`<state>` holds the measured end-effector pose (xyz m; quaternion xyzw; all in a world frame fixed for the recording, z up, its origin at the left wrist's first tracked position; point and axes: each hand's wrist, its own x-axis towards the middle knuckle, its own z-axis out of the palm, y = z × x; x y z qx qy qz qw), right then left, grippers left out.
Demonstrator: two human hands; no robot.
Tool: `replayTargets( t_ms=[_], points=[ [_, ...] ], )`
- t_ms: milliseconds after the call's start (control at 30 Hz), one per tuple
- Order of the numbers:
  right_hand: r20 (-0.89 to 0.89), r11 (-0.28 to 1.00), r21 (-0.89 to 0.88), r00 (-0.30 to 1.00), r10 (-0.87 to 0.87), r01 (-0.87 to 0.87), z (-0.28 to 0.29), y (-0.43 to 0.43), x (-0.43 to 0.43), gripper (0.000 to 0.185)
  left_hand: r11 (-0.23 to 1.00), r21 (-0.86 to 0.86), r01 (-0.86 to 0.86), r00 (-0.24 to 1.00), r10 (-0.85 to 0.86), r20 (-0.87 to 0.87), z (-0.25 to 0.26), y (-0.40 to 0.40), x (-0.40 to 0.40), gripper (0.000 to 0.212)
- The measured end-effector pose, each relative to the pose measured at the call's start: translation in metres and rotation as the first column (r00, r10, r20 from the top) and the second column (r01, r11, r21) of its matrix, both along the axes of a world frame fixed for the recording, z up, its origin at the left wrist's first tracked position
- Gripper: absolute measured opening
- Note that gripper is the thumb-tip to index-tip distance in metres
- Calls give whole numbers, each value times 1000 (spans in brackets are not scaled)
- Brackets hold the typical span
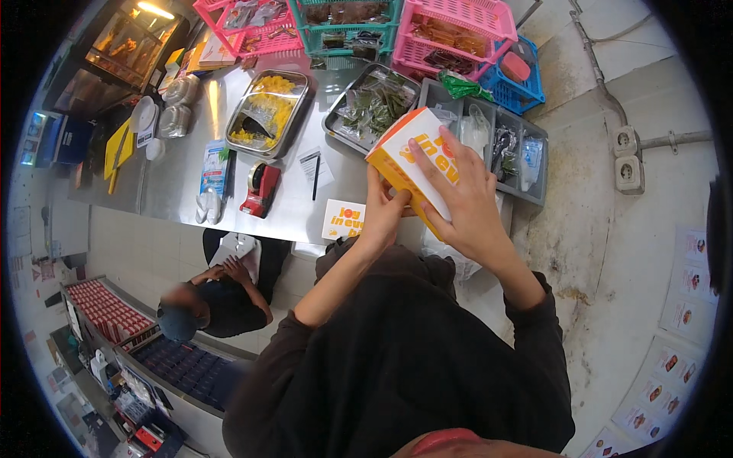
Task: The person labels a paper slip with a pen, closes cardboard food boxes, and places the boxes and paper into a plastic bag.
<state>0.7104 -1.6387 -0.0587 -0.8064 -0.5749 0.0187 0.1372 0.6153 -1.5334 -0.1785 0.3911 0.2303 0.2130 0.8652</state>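
A printed white cardboard food box with yellow and orange sides is held up above the front of the steel table, tilted. My left hand grips its lower left side, the thumb against the yellow panel. Over the white face my right hand lies with its fingers spread, the thumb near the lower edge. The box's far side and contents are hidden. Beneath my left hand, a second white printed box rests at the table's edge, partly covered by my wrist.
On the steel table are a red tape dispenser, a pen and a tray of yellow food. Behind the held box stand a tray of plastic-wrapped leafy packets and a grey divided bin. A person sits at left.
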Motion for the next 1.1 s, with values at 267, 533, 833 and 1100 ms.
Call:
replayTargets(
  t_ms=[267, 533, 833, 1100],
  points=[
    [-158, 999, 37, 987, 24, -18, -7, -7, 17, 71, 989, -52, 137, 971, -124, 207, 9, 7, -12, 76],
    [-87, 999, 38, 996, 37, -34, 4, -7, 7, 73, 991, -58, 117, 971, -102, 216, -3, 3, -9, 95],
    [-32, 997, 33, 997, 67, -66, -4, -2, -4, 69, 994, -107, -24, 999, 27, 25, -25, -7, -3, 77],
    [-67, 997, -50, 996, 61, -64, -30, -1, 12, 64, 994, -86, -61, 997, 65, 52, -12, -9, -10, 72]
  ],
)
